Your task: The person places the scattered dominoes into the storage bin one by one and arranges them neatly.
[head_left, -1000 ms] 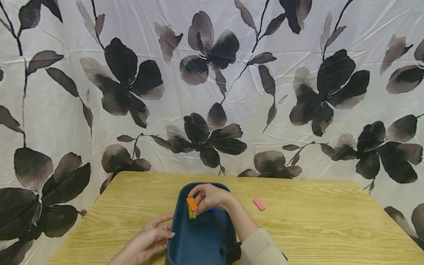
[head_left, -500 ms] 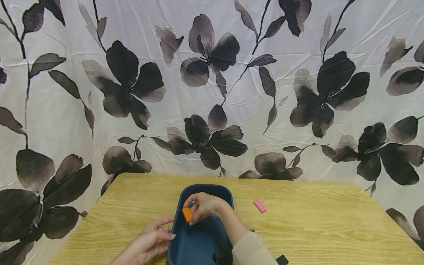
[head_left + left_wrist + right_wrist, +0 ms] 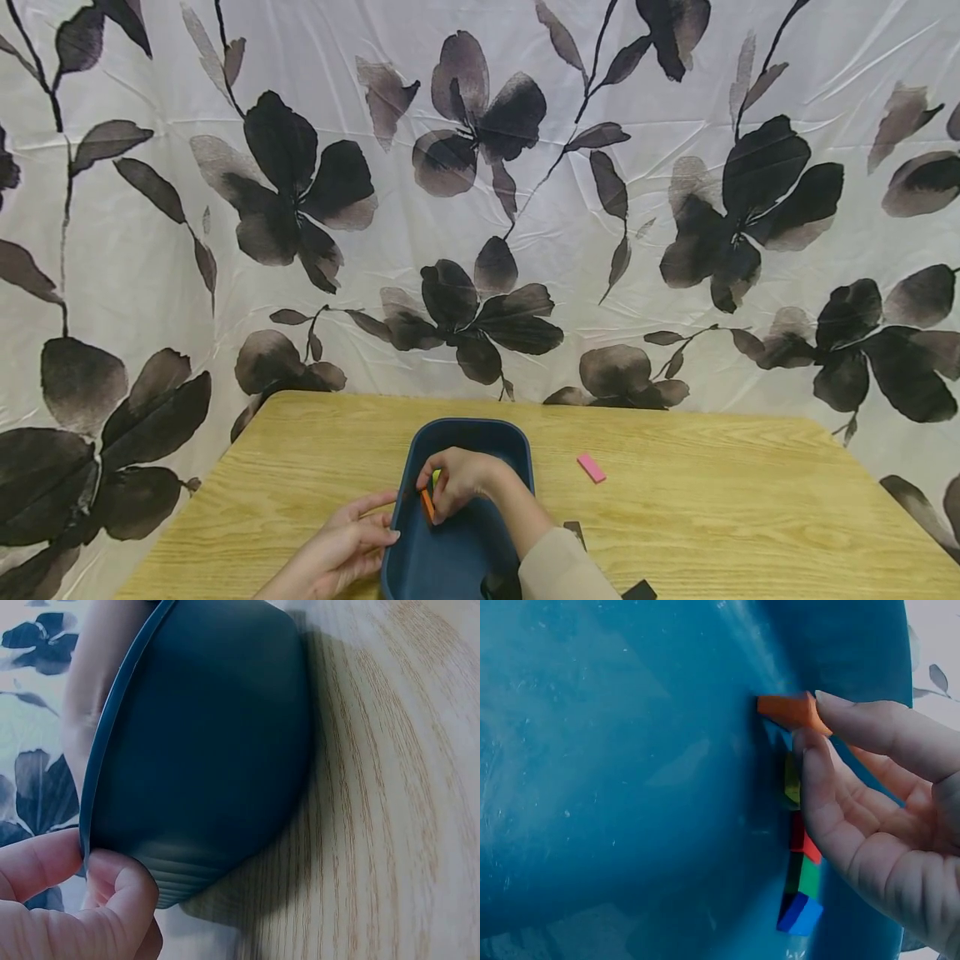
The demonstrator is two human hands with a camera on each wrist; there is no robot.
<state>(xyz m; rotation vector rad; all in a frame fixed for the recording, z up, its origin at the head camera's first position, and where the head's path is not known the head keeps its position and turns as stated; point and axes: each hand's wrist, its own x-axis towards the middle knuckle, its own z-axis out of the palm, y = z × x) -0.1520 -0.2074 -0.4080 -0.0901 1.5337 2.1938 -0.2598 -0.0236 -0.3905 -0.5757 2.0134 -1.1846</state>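
Observation:
My left hand (image 3: 341, 542) pinches the rim of a dark blue plastic tray (image 3: 457, 575) between thumb and fingers, as the left wrist view shows. Inside the tray, my right hand (image 3: 465, 483) holds an orange block (image 3: 791, 711) between thumb and fingertips, its lower end at or near the tray floor. Beside it in the right wrist view run a yellow block (image 3: 792, 780), a red block (image 3: 805, 838), a green block (image 3: 804, 876) and a blue block (image 3: 801, 915) in a line. In the head view the right hand hides most of that row.
To the tray's right, a pink block (image 3: 591, 468) lies on the wooden table (image 3: 712, 492). Closer to me are a dark brown block (image 3: 575, 532), partly behind the right forearm, and a black block (image 3: 640, 590). A floral cloth (image 3: 480, 208) hangs behind the table.
My right hand has come toward me and lowered the orange block into the tray, turning it onto its narrow side. The left hand stays at the rim.

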